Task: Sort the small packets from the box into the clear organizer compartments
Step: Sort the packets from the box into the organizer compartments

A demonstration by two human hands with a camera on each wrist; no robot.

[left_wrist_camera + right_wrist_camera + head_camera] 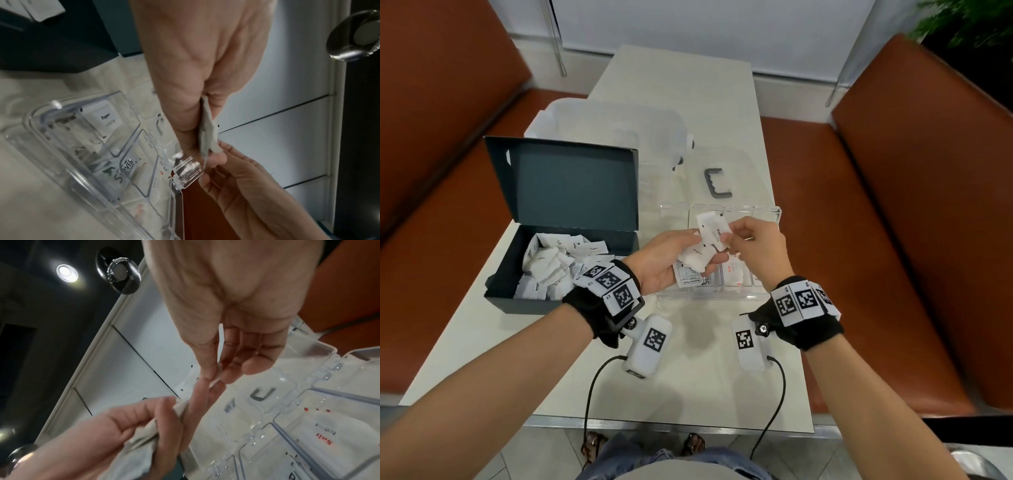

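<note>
My left hand (671,255) holds a small bunch of white packets (697,257) above the clear organizer (770,214). My right hand (751,245) pinches the top packet (712,228) of that bunch between thumb and forefinger. In the left wrist view the packets (207,128) show edge-on between my fingers. The organizer's compartments (107,121) hold a Pepper packet, a Stevia packet (123,168) and a Salt packet (322,433). The dark open box (506,274) at the left holds several more white packets (554,263).
A translucent plastic bin (606,123) lies behind the box. A grey handle-shaped piece (715,183) sits on the white table (688,377) beyond the organizer. Orange benches (893,205) flank the table on both sides.
</note>
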